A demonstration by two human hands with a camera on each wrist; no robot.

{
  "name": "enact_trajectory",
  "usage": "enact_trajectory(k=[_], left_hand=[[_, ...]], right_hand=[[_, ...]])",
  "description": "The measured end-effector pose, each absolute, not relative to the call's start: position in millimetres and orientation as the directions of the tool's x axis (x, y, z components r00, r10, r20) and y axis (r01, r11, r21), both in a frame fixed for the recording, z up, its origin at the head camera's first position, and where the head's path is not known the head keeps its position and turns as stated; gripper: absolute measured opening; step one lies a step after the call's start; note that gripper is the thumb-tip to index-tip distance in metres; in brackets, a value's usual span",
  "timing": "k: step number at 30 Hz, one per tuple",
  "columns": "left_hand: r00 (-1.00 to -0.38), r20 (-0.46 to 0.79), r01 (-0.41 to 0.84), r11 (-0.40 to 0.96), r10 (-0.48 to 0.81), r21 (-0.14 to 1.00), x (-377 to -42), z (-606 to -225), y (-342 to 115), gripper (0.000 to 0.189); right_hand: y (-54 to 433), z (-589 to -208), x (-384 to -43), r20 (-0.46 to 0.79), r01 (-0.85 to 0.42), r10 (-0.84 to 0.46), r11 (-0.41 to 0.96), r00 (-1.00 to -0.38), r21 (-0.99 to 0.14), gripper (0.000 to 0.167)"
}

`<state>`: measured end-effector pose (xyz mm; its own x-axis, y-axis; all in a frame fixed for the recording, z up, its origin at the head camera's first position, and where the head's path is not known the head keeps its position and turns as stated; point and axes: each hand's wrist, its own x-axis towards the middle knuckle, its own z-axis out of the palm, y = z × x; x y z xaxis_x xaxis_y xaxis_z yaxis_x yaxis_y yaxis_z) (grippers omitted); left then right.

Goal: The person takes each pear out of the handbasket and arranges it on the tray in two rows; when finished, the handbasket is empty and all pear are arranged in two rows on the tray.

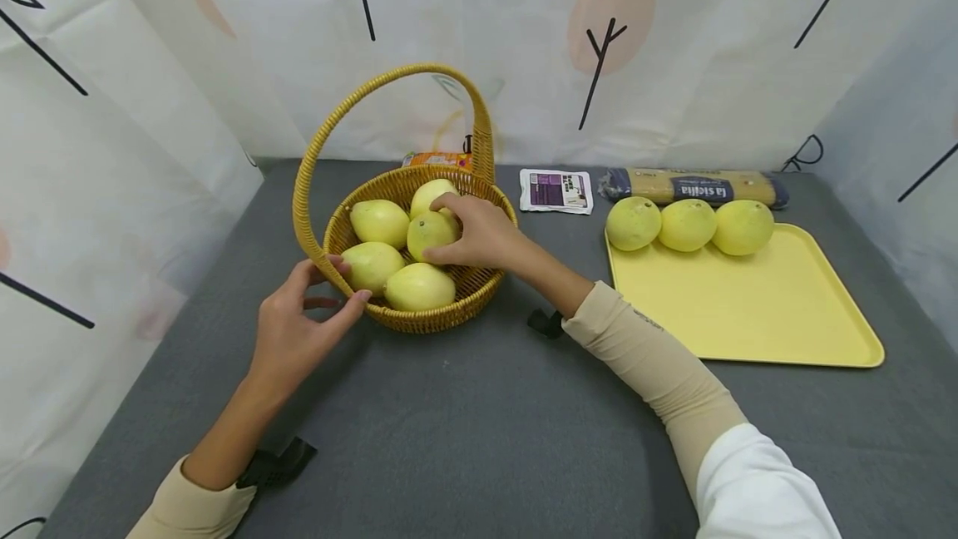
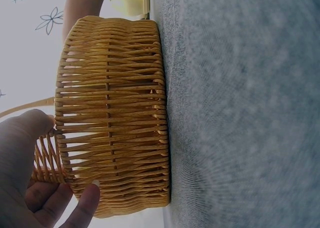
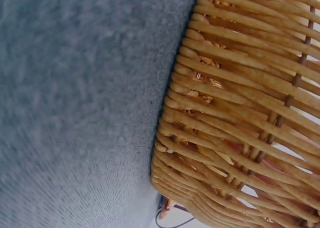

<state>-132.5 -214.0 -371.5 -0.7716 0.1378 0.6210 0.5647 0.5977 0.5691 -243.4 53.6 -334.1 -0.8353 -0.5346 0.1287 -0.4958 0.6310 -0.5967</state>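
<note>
Several pale yellow lemons sit inside a woven golden basket (image 1: pixel 430 321) with a tall arched handle. My right hand (image 1: pixel 479 233) reaches over the basket's right rim and holds one lemon (image 1: pixel 430 233) between thumb and fingers, among the others. My left hand (image 1: pixel 299 318) grips the basket at the near-left base of its handle, thumb on one side and fingers on the other. In the left wrist view, the left hand (image 2: pixel 30 163) is at the rim by the handle. The right wrist view shows only the basket's woven side (image 3: pixel 240 108); the right hand is hidden there.
Right of the basket, three lemons (image 1: pixel 687 225) lie in a row along the back of a yellow tray (image 1: pixel 778 298). Behind them lies a pasta packet (image 1: pixel 703 187). A white-and-purple pouch (image 1: pixel 556 191) and an orange packet (image 1: pixel 437 159) lie near the back curtain.
</note>
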Motion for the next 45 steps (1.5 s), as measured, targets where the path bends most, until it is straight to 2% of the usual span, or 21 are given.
enact_trajectory(k=[10,13,19,23,27,34,39,45], left_hand=[[-0.772,0.622,0.56,0.604,0.132,0.567,-133,-372,-214,0.044],[-0.773,0.621,0.559,0.603,0.13,0.569,-133,-372,-214,0.044],[-0.766,0.63,0.567,0.597,0.13,0.568,-131,-371,-214,0.043],[-0.76,0.637,0.573,0.595,0.13,0.563,-132,-370,-214,0.043],[-0.759,0.637,0.576,0.593,0.132,0.563,-132,-370,-214,0.043],[-0.758,0.639,0.58,0.588,0.134,0.564,-131,-371,-214,0.044],[-0.756,0.641,0.583,0.587,0.138,0.562,-131,-371,-214,0.043],[-0.758,0.638,0.577,0.594,0.136,0.56,-131,-371,-214,0.043]], right_hand=[[57,-336,-242,0.201,-0.531,-0.546,0.555,-0.813,-0.641,0.061],[58,-336,-240,0.205,-0.513,-0.537,0.519,-0.818,-0.684,0.06],[65,-331,-227,0.19,-0.41,-0.527,0.339,-0.828,-0.847,0.055],[72,-329,-219,0.255,-0.424,-0.544,0.212,-0.8,-0.88,0.053],[80,-330,-214,0.295,-0.481,-0.596,0.177,-0.747,-0.859,0.054],[83,-334,-212,0.404,-0.661,-0.664,0.182,-0.629,-0.728,0.054],[83,-334,-208,0.427,-0.712,-0.677,0.207,-0.599,-0.671,0.053],[84,-332,-205,0.418,-0.725,-0.703,0.201,-0.575,-0.659,0.051]])
